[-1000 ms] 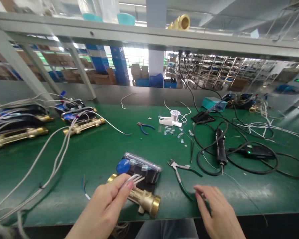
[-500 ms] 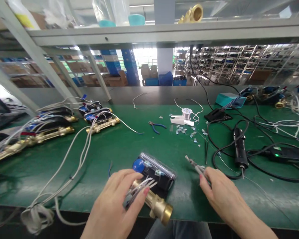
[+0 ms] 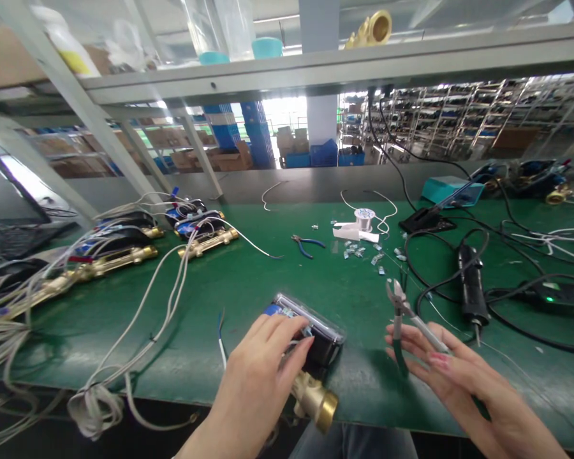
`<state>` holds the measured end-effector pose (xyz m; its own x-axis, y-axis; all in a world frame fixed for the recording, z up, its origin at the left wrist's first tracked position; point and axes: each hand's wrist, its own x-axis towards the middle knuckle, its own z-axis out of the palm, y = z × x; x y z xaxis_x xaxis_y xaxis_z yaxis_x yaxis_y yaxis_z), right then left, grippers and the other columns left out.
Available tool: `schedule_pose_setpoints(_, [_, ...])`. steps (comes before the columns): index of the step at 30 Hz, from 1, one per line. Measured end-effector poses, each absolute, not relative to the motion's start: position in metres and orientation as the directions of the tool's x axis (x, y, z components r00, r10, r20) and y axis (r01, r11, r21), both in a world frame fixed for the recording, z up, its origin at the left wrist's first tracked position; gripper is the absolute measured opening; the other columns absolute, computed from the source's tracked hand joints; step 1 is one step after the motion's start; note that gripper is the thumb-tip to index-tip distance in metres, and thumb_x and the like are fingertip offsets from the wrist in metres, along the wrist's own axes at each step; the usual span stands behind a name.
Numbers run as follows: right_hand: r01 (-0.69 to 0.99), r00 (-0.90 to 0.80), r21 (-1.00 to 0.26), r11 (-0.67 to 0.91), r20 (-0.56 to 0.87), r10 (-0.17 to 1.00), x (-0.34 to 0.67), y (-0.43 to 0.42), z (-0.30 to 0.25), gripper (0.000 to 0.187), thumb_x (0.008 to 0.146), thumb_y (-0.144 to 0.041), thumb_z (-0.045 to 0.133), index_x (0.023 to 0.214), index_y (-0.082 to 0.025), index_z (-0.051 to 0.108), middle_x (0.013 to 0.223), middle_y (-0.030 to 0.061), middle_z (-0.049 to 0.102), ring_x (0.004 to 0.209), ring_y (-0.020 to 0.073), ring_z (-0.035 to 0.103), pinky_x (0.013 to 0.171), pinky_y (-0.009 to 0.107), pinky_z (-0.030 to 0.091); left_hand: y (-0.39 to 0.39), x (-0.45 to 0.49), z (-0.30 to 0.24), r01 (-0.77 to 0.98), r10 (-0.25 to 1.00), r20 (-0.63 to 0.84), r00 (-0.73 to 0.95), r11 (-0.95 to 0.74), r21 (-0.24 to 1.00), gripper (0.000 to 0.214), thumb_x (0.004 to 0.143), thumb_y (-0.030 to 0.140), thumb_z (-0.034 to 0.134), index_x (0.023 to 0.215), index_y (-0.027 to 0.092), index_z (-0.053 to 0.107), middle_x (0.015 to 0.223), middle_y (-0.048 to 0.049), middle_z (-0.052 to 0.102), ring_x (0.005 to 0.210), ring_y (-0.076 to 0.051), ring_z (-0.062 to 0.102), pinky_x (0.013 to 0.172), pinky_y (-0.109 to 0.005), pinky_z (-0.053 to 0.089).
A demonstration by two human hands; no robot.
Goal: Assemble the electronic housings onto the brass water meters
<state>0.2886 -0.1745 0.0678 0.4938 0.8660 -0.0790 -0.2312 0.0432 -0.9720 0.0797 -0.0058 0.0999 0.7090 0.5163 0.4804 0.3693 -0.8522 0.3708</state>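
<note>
Head view, my reading of the bench from the remote station: the left hand (image 3: pixel 253 376) is in a narrow posture, with its fingers curved down over the clear-covered electronics housing of a brass water meter (image 3: pixel 314 401). I cannot tell whether it grips the housing or wire ends beneath the fingers. The meter lies directly under this hand, its brass end projecting toward me, just below the palm. The right hand (image 3: pixel 452 376) is spread wide, palm up, and holds green-handled diagonal cutters (image 3: pixel 406 319) loosely across its fingers, with the cutting head raised.

Reference positions relative to the hands are as follows. A blue-insulated wire (image 3: pixel 220 338) stands just left of the left hand on the green bench mat (image 3: pixel 249 280). Farther left lies a row of wired brass meters (image 3: pixel 210 242), with a bundle of gray cable (image 3: pixel 95 408) trailing from them. Ahead of the gap between the hands sit blue-handled pliers (image 3: pixel 306 245), a solder spool (image 3: pixel 365 215) and scattered small clear pieces (image 3: pixel 358 252). Ahead and right of the right hand lies a black soldering iron (image 3: pixel 471 284).
</note>
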Motion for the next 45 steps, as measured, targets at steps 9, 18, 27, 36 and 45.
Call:
schedule_pose_setpoints(9, [0.924,0.055,-0.375,0.069,0.31,0.949,0.274,-0.148,0.103,0.068,0.068,-0.01,0.052,0.134,-0.022,0.037,0.121,0.0086,0.056,0.109,0.0239,0.055,0.091,0.042,0.05,-0.013,0.081,0.097,0.439,0.597,0.41,0.69,-0.795,0.419,0.016,0.089,0.029,0.051,0.102,0.023,0.057,0.095,-0.0035,0.064,0.089,-0.02,0.06,0.076,-0.033,0.049])
schedule_pose_setpoints(18, [0.994,-0.105,0.046,0.095,0.31,0.945,0.27,-0.131,0.118,0.057,0.066,-0.009,0.059,0.122,-0.019,0.05,0.105,0.0095,0.057,0.087,0.0232,0.052,0.072,0.037,0.047,-0.013,0.083,0.094,0.435,0.613,0.439,0.656,-0.783,0.444,0.015,0.089,0.025,0.049,0.102,0.023,0.056,0.092,-0.0027,0.064,0.086,-0.02,0.06,0.073,-0.032,0.048])
schedule_pose_setpoints(27, [0.972,-0.173,0.201,0.118,0.28,0.944,0.263,-0.116,0.129,0.044,0.076,-0.008,0.053,0.118,-0.017,0.051,0.098,0.0075,0.058,0.085,0.0214,0.052,0.07,0.035,0.04,-0.015,0.082,0.093,0.467,0.657,0.411,0.632,-0.746,0.475,0.015,0.086,0.023,0.049,0.101,0.023,0.054,0.088,-0.0022,0.062,0.081,-0.02,0.061,0.072,-0.032,0.048])
schedule_pose_setpoints(36, [0.965,-0.198,0.225,0.133,0.295,0.935,0.264,-0.118,0.135,0.043,0.073,-0.01,0.054,0.116,-0.018,0.054,0.096,0.007,0.058,0.085,0.0222,0.053,0.067,0.035,0.039,-0.014,0.083,0.092,0.462,0.669,0.396,0.629,-0.731,0.502,0.015,0.086,0.024,0.05,0.101,0.023,0.053,0.089,-0.002,0.062,0.082,-0.02,0.06,0.072,-0.033,0.048])
schedule_pose_setpoints(45, [0.978,-0.161,0.173,0.115,0.281,0.946,0.252,-0.12,0.132,0.048,0.069,-0.005,0.056,0.116,-0.013,0.058,0.086,0.0063,0.06,0.075,0.0206,0.056,0.062,0.033,0.048,-0.015,0.084,0.09,0.458,0.658,0.407,0.633,-0.742,0.489,0.015,0.088,0.024,0.05,0.103,0.022,0.052,0.088,-0.0025,0.061,0.082,-0.02,0.059,0.071,-0.034,0.047])
